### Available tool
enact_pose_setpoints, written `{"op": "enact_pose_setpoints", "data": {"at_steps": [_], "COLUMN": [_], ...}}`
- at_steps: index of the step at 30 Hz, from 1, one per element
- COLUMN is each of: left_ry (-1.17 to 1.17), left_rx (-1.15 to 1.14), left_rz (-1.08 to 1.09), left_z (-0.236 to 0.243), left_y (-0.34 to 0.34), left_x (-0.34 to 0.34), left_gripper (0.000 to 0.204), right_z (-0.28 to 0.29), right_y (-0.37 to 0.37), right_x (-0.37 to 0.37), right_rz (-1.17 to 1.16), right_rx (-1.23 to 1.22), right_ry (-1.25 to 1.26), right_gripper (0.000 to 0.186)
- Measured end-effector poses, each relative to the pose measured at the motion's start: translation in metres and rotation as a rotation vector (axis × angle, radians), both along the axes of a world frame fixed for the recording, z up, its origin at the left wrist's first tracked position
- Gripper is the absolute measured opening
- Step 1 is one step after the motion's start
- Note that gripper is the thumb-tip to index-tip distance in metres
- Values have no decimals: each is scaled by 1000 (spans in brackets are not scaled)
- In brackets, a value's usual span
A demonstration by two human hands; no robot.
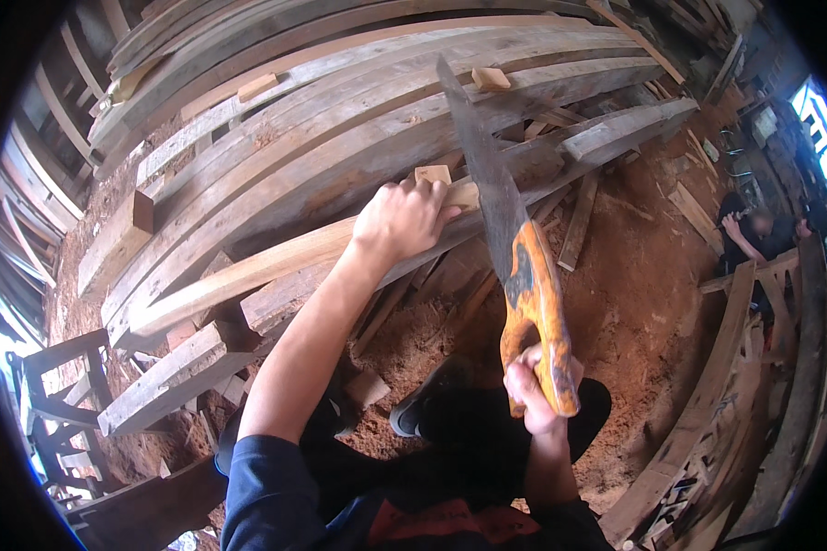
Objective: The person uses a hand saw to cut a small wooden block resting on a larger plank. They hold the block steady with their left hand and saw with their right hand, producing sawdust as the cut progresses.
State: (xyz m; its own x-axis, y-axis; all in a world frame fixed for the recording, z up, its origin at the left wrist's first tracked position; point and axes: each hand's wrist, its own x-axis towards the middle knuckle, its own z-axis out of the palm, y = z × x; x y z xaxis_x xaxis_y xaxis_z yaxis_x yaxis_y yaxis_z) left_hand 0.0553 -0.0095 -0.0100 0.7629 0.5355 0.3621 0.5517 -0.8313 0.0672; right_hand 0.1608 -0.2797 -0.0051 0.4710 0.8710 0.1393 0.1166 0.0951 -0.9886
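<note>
the left hand (402, 220), nearer the work, is clasped over a long, pale-brown, square-edged wooden batten (280, 263) running leftward and slightly bodyward beneath it. the right hand (542, 390), closer to the body, grips a grey-bladed steel handsaw with a worn yellow-orange handle (504, 207); its blade points forward, crosswise to the batten, just right of the left hand, contact unclear.
</note>
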Motion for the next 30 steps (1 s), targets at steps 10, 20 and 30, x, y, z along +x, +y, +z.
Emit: {"op": "enact_pose_setpoints", "data": {"at_steps": [10, 20, 30], "left_ry": [20, -35, -23], "left_rx": [-7, 19, 21], "left_rz": [-28, -29, -9], "left_z": [-2, -3, -2], "left_y": [-1, -3, -6], "left_x": [-4, -4, -1], "left_gripper": [38, 36, 35], "right_z": [-9, -18, -28], "right_y": [-3, -4, 1], "right_x": [6, 6, -3], "right_rz": [4, 56, 58], "right_rx": [65, 79, 188], "right_ry": [8, -134, -234], "right_gripper": [17, 19, 12]}}
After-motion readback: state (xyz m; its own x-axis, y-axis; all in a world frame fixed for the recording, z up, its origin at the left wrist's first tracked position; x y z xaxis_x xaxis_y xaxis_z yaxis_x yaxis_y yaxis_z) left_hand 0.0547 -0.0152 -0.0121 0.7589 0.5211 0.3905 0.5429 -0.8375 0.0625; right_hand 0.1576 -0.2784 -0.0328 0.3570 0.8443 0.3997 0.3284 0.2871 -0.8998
